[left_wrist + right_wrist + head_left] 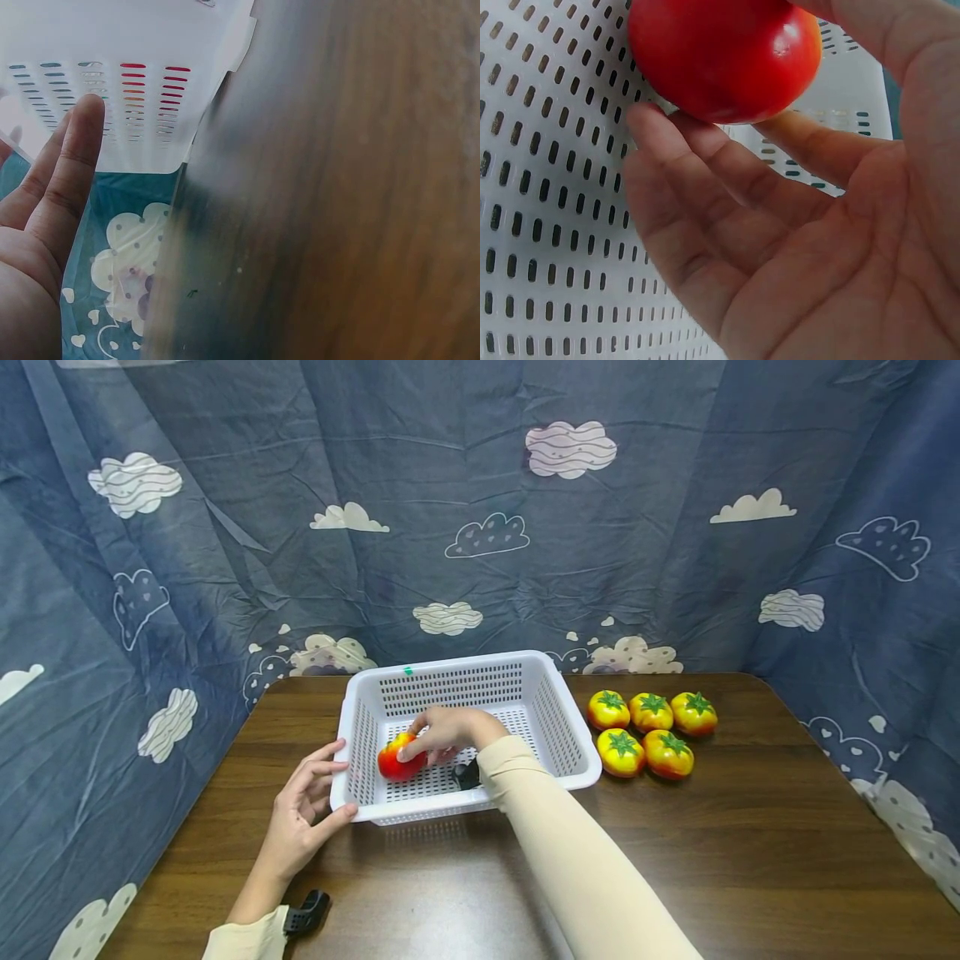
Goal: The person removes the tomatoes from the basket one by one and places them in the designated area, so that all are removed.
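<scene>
A white perforated plastic basket (465, 810) stands on the wooden table. Inside it, near its left end, is a red tomato (397, 762) with some yellow on top. My right hand (450, 731) reaches in over the front rim and grips this tomato between thumb and fingers. The right wrist view has the tomato's red underside (724, 56) above the lower fingers of the right hand (780, 217). Outside, at the basket's left end, my left hand (303, 810) touches the rim with its fingertips and thumb. Those fingers (64, 180) look fairly straight in the left wrist view.
Several yellow-red tomatoes (651, 712) with green leafy tops sit in two rows right of the basket. The brown table (787, 843) ends at a dark blue cloth (465, 577) printed with clouds, which hangs behind and at both sides.
</scene>
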Demonstrator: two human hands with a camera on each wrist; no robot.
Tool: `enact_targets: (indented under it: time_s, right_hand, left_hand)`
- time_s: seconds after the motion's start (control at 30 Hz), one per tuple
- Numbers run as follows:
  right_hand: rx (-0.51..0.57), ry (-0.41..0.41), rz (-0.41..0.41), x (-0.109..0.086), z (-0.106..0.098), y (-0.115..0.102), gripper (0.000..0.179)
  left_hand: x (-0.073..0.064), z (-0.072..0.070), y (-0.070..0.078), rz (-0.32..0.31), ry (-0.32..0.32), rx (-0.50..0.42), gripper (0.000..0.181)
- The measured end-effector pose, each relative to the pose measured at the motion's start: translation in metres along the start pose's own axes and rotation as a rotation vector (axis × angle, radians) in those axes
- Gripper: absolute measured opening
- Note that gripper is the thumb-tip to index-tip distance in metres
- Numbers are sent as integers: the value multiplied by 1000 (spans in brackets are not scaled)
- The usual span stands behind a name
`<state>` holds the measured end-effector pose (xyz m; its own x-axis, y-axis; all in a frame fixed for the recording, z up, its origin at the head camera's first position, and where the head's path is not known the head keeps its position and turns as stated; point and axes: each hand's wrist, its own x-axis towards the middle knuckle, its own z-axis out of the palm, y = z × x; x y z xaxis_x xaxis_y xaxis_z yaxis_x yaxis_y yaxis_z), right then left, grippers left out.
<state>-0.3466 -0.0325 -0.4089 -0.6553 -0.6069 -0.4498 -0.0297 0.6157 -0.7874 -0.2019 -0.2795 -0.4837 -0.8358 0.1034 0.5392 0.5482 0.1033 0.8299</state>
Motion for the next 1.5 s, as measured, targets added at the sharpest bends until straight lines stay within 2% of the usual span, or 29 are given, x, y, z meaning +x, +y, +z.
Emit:
enact_targets:
  time_s: [0.1,0.33,0.5,0.63,0.8,1.27,1.5]
  right_hand:
    - [6,-26,11,-1,1,-1,52]
    - [-53,-64,0,-1,2,-2,41]
    - [-54,-54,-10,-2,1,0,51]
    - [-93,-22,-26,-5,-1,1,58]
    - [-156,18,-49,-7,-5,5,58]
    - [-202,108,-148,-16,-19,12,61]
    - [-290,163,-172,-22,-26,11,70]
  left_hand:
    - [0,0,0,-1,2,2,53]
    - [0,-1,-1,-3,1,9,53]
    - [0,-1,-1,15,-4,-6,53]
    - [0,0,-1,25,-6,-13,53]
    - [0,0,-2,27,-11,-14,52]
    - [0,-1,-1,28,-14,-21,53]
    - [0,0,-1,32,-12,-24,53]
